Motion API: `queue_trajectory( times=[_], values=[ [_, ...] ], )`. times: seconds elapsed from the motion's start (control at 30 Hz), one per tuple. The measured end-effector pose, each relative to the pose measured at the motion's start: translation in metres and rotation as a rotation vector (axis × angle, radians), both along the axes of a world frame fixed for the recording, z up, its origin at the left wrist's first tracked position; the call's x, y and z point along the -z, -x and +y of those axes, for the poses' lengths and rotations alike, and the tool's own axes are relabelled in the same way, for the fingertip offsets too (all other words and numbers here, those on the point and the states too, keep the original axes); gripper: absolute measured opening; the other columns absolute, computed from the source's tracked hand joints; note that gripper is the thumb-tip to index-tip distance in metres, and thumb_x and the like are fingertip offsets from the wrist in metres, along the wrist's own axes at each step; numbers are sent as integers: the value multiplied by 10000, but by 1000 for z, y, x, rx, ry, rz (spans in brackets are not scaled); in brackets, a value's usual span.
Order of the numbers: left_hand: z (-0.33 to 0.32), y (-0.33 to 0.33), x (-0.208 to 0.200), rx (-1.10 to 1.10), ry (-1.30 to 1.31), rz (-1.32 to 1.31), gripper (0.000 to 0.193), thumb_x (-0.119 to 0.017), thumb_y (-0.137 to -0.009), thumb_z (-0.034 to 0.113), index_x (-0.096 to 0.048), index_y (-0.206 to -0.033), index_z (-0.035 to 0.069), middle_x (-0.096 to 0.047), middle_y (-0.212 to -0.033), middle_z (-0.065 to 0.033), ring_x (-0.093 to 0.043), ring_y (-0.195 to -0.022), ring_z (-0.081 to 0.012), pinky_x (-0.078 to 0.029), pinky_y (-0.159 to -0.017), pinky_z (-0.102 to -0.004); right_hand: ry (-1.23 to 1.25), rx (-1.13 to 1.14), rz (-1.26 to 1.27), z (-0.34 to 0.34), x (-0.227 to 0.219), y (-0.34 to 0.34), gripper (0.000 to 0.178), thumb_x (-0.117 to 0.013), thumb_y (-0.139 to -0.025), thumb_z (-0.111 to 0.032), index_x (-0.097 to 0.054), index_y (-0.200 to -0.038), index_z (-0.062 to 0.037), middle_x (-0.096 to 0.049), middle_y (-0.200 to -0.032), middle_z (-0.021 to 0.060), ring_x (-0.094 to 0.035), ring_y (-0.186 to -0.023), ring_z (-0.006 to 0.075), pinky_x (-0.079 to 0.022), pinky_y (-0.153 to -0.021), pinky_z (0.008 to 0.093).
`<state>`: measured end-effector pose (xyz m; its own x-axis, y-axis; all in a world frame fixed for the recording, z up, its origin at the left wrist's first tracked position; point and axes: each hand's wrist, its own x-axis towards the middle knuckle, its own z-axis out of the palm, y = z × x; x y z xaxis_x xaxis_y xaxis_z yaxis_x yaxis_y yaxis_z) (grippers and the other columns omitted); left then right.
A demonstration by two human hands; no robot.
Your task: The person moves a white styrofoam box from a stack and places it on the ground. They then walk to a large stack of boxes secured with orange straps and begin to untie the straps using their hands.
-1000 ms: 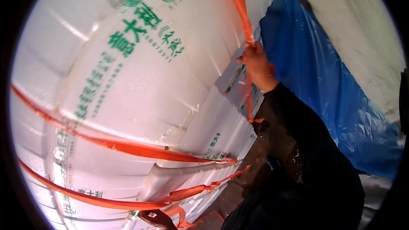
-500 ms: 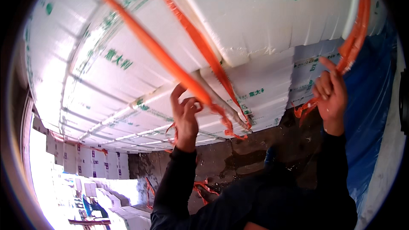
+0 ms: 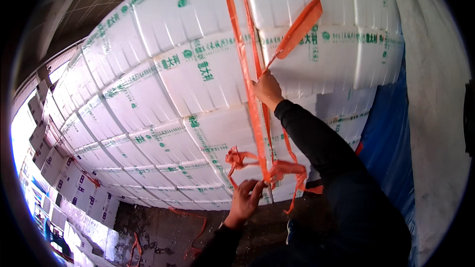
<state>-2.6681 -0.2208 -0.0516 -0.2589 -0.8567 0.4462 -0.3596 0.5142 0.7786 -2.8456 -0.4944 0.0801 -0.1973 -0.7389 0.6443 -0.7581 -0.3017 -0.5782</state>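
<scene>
Right hand is closed in a fist around the narrowed lower end of a slanting orange plastic strap, which runs up and to the right across white foam boxes with green print. Lower down, the left hand has its fingers bent inward, thumb and fingertips pinching the bottom of a hanging orange strap. Crumpled strap ends bunch beside those fingertips, against the lower boxes. Near the right, a blue plastic sheet drapes beside the stack.
</scene>
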Motion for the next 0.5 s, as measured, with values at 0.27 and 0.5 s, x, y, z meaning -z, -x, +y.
queue_trajectory(
  times=[0.27,0.5],
  values=[
    [143,-113,33,-277,-163,597,343,-484,-997,313,-655,-918,26,-552,-688,-11,-503,-602,-120,-387,-540,-272,103,91,-278,-44,16,-33,245,-531,-909,-217,-603,-914,17,-667,-863,234,-654,-815,401,-519,-718,456],
    [171,-117,93,-642,355,262,293,-467,-1001,202,-636,-1149,13,-591,-842,-70,-510,-659,-139,-416,-545,-291,13,-621,-1027,116,2,-85,336,-417,-1011,-343,-524,-1022,-25,-506,-701,33,-458,-474,154,-390,-404,295]
  ],
)
